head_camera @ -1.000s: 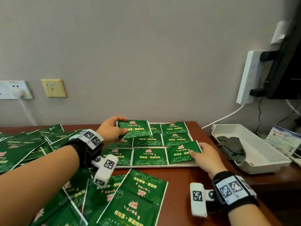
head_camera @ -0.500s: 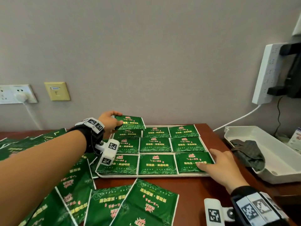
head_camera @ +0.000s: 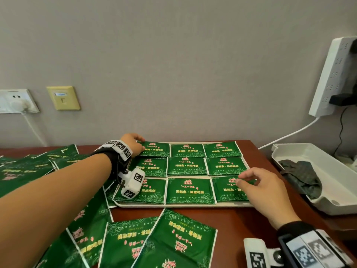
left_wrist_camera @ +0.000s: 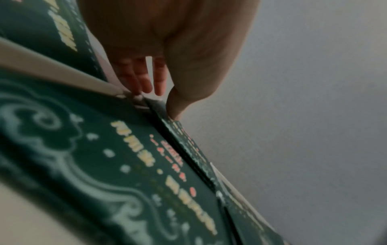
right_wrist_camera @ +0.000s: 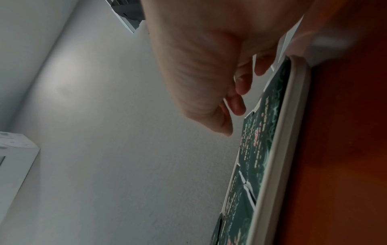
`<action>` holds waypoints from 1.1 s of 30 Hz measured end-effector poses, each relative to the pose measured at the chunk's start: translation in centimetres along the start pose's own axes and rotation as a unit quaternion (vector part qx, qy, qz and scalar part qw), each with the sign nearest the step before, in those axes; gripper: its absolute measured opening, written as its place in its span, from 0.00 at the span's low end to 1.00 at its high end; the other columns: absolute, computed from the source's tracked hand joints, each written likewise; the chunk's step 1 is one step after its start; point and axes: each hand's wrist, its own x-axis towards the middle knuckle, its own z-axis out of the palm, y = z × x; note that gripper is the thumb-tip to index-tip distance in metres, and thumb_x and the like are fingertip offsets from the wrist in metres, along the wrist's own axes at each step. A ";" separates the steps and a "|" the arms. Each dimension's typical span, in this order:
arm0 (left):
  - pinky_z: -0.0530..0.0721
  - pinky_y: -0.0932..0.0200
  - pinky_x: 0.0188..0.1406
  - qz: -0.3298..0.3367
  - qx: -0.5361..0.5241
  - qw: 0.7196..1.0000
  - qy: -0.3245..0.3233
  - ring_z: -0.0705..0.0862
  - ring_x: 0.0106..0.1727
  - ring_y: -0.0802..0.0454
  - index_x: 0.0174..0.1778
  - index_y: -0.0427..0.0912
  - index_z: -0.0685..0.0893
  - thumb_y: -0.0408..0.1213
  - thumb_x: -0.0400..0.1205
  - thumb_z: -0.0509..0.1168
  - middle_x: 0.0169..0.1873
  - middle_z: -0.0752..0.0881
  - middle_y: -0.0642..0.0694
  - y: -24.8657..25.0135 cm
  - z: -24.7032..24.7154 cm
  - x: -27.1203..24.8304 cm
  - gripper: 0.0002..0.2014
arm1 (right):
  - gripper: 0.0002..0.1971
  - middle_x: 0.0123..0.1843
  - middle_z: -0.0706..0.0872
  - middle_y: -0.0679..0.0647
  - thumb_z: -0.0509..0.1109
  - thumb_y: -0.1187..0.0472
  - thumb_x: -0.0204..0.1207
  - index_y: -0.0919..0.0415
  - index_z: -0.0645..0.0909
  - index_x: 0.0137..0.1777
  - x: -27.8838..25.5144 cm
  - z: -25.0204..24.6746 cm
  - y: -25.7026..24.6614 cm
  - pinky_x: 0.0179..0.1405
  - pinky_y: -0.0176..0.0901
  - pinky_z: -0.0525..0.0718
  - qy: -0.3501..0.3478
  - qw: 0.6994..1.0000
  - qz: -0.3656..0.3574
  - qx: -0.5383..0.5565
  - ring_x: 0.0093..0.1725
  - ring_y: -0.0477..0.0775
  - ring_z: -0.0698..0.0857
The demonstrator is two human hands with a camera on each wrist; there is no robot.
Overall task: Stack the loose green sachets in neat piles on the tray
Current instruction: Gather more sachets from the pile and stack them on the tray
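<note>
A white tray holds a three-by-three grid of green sachet piles. My left hand reaches to the far-left pile. In the left wrist view the left hand has its thumb tip on that sachet's edge and its fingers straight at the corner. My right hand hovers just over the near-right pile, fingers loosely curled and holding nothing. The right wrist view shows the right hand a small gap above the sachet. Loose sachets lie in front of the tray.
More loose sachets cover the table's left side. A white bin with a dark cloth stands at the right. A power strip hangs on the wall, its cable running down behind the table.
My left hand has carried its sachet back and down onto the far-left pile. My right hand has lifted slightly off the near-right pile that it was pressing.
</note>
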 end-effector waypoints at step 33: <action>0.74 0.46 0.76 0.107 0.238 0.938 -0.227 0.74 0.74 0.52 0.78 0.62 0.71 0.45 0.71 0.82 0.73 0.74 0.56 -3.6 -3.4 -24.3 0.41 | 0.54 0.75 0.73 0.48 0.89 0.43 0.59 0.48 0.63 0.83 -9.2 2.6 -9.8 0.71 0.48 0.78 -0.385 0.907 -0.042 -0.167 0.72 0.50 0.76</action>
